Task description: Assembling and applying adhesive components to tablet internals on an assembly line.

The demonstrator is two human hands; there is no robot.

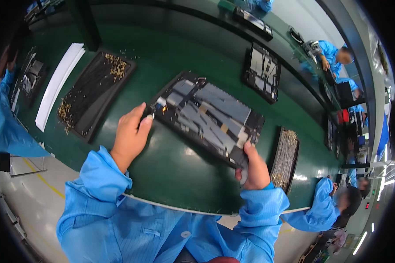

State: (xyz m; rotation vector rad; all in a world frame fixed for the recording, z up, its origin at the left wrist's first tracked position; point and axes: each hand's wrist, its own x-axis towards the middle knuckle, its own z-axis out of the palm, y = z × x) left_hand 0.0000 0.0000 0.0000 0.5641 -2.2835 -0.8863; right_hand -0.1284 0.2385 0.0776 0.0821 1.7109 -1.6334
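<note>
- Green bench (184, 184) fills most of the frame.
- Black unit (210, 116), flat, its face laid with grey strips: centre of the frame, slanting down to the right, between the two hands.
- Open black tray (109, 104), left of centre, with thin dark leads (87, 85) in it; gold tips (117, 65) bunch at its two ends, a few lying loose beyond the upper one.
- Second black unit (262, 72), similar make, upper right, well apart from the first.
- Narrow tray (296, 153) of grey leads (285, 155), right of centre, near the right hand.
- White strip (58, 83), curved in view, upper left, beside the open tray.
- Right hand (256, 168): holds the unit's lower right corner, thumb on top.
- Left hand (131, 133): at the unit's left end, thumb and forefinger narrow; cannot tell whether they pinch its edge or a small part.
</note>
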